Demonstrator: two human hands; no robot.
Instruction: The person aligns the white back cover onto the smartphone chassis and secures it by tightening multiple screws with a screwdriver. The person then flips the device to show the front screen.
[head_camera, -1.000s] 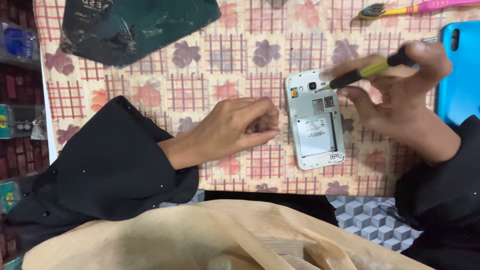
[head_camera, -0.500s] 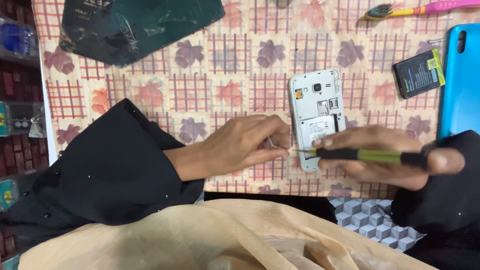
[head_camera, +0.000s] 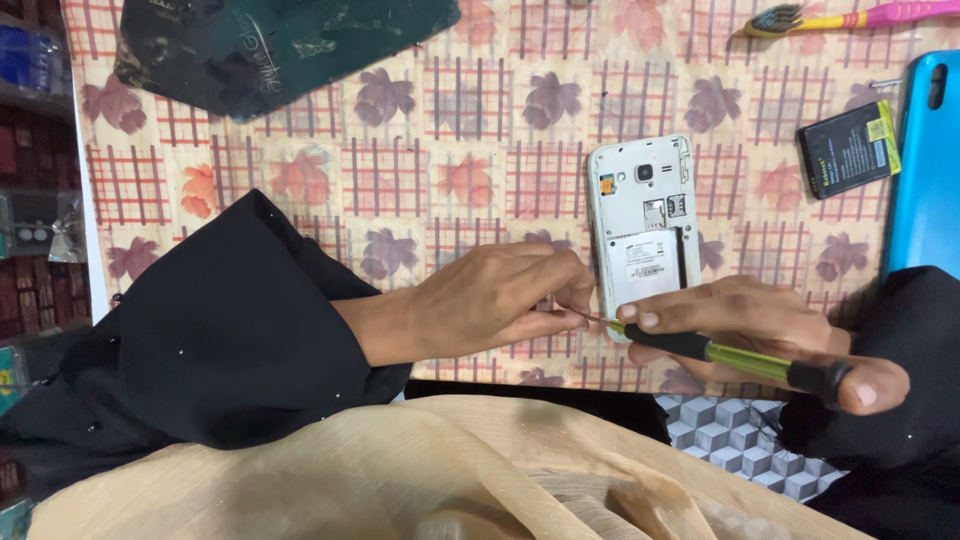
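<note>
The left hand (head_camera: 495, 300) reaches in from a black sleeve, fingertips pinched together at its right end; the right hand (head_camera: 760, 335) lies sideways, fingers curled closed in a grip, thumb extended rightward.

Screwdriver (head_camera: 745, 360) tip hidden between left hand (head_camera: 500, 300) fingertips. White phone (head_camera: 645, 225) bottom edge covered by right hand (head_camera: 760, 330). Blue phone (head_camera: 925, 170) and toothbrush (head_camera: 860, 17) cut off at right edge.

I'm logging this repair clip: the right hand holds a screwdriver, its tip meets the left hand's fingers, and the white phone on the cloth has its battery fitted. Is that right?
Not quite. The head view shows the white phone with its battery bay bare; a black battery lies apart on the patterned cloth. The rest holds: the right hand holds the screwdriver, its tip at the left hand fingers.
</note>
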